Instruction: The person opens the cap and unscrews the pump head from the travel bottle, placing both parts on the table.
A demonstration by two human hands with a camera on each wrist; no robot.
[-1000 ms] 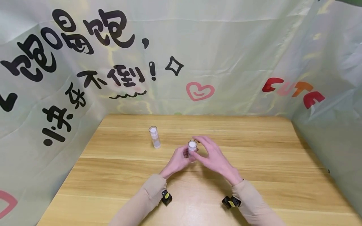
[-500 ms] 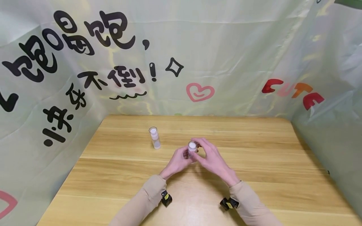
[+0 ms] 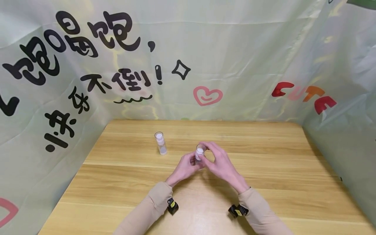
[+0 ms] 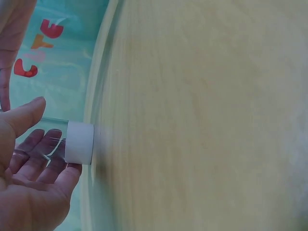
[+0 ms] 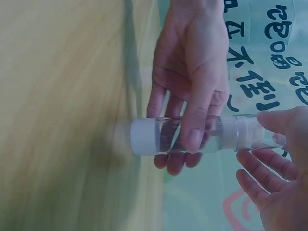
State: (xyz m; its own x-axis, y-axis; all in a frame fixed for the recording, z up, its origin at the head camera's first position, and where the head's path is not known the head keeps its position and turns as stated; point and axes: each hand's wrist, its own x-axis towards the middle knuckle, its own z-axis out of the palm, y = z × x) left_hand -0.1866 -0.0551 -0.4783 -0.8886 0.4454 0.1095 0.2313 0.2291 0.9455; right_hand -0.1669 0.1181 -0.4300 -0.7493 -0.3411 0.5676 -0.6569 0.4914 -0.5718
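Observation:
A small clear pump bottle (image 5: 211,143) with a white base (image 4: 80,143) stands upright between my two hands in the middle of the table. My left hand (image 3: 187,167) grips its clear body, thumb on one side and fingers on the other. At the top, my right hand (image 3: 220,163) pinches the clear cap (image 5: 250,120) between thumb and fingers. The cap surrounds the white pump head (image 5: 243,134), its rim standing above it in the head view. To the left, a similar bottle (image 3: 161,145) stands upright by itself with its clear cap on.
The wooden table (image 3: 117,195) reaches back to a printed cloth (image 3: 249,58) that hangs behind it and on both sides. Each sleeve carries a small black wrist camera (image 3: 172,206).
The clear cap has risen slightly over the pump head, with my right hand's fingers moving up with it. My left hand and the other bottle have stayed in place.

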